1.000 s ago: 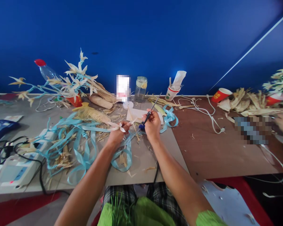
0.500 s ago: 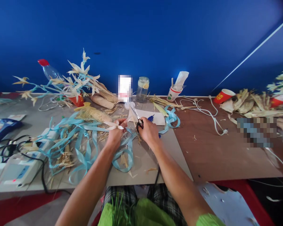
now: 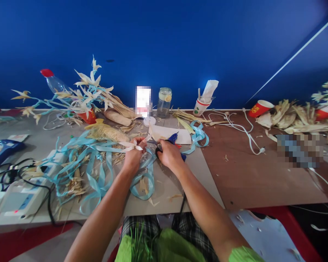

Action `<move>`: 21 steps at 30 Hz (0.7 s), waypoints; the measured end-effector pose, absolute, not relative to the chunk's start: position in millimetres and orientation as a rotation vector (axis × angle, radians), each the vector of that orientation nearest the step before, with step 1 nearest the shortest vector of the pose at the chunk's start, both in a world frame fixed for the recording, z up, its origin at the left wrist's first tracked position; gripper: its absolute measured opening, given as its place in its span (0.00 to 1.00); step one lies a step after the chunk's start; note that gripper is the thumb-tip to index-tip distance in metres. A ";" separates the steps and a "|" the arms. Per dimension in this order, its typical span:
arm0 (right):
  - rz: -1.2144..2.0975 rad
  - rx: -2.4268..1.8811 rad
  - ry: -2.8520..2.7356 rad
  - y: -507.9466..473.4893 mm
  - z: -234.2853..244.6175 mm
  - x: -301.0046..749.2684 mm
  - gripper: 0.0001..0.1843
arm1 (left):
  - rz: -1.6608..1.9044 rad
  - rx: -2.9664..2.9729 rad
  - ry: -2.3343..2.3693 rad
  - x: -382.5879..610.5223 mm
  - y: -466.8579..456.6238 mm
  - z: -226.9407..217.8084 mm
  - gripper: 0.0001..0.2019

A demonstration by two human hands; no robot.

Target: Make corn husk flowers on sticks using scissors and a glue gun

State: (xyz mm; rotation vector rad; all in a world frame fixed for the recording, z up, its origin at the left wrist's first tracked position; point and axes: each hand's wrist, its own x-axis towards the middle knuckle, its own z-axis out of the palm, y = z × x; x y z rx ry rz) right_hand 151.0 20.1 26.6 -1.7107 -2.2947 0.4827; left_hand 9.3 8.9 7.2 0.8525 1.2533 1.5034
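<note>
Compared with 0.5 s ago, the black-handled steel scissors (image 3: 158, 150) have been lowered; their blades, then tilted up toward the round white disc (image 3: 149, 121), are now aimed leftward at the left hand (image 3: 135, 154). The handles are gripped in the curled fingers of the right hand (image 3: 169, 153). A cream, flat-stripped husk piece (image 3: 129, 146) is pinched between the left thumb and fingers, above the grey tabletop (image 3: 164, 203); whether it is touched by the blades cannot be told. The tabletop's near edge is crossed by the 2 forearms. On the left, movement is hemmed in by tangled light-blue satin ribbon (image 3: 94, 182); more room is offered rightward, past the seam, over the brown wooden tabletop (image 3: 248, 182), bounded behind by the looped white cable (image 3: 251, 140).
</note>
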 end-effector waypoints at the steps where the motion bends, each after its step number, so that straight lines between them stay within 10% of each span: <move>1: 0.549 -1.685 -2.298 21.0 25.8 150.6 0.26 | 1.502 0.850 1.248 9.5 8.7 7.4 0.11; 12: 1.031 -1.393 -2.054 27.0 21.1 154.5 0.26 | 1.519 0.879 1.239 9.3 8.7 4.9 0.12; 21: 0.800 -1.217 -1.755 27.5 14.5 148.8 0.19 | 1.498 1.031 1.257 10.7 3.5 8.3 0.11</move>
